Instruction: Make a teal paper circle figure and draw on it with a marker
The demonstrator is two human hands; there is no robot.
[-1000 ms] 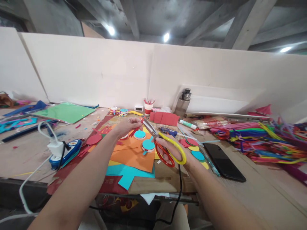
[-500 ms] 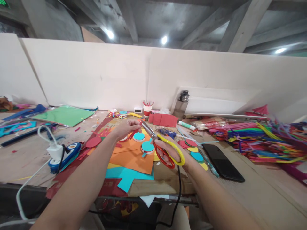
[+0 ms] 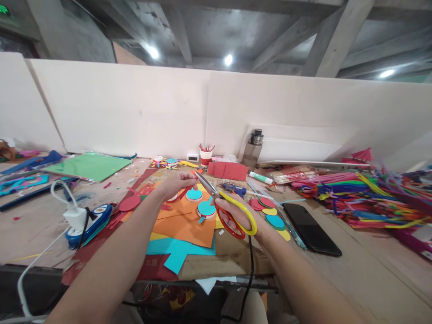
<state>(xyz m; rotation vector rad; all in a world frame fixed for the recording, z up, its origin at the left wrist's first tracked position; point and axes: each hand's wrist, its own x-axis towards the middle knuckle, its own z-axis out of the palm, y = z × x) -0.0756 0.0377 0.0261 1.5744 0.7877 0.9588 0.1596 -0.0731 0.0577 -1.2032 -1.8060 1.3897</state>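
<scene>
My right hand (image 3: 236, 215) is closed around a pair of scissors (image 3: 225, 204) with one red and one yellow handle loop; the blades point up and left. My left hand (image 3: 177, 182) pinches a small red paper piece (image 3: 186, 191) right at the blade tips. Both hands hover above an orange paper sheet (image 3: 187, 221) that carries round discs with blue tops (image 3: 206, 209). A blue paper cut-out (image 3: 175, 252) lies under the orange sheet near the table's front edge.
A black phone (image 3: 310, 229) lies right of my hands, beside red, yellow and blue paper circles (image 3: 270, 211). Piles of coloured pipe cleaners (image 3: 371, 198) fill the right. A white charger with power strip (image 3: 84, 218) and a green sheet (image 3: 88, 165) lie left. A bottle (image 3: 254, 149) and cup (image 3: 205, 156) stand at the back wall.
The view has shifted slightly; both hands with scissors and red paper sit a little lower and left in frame. Their hold is unchanged.
</scene>
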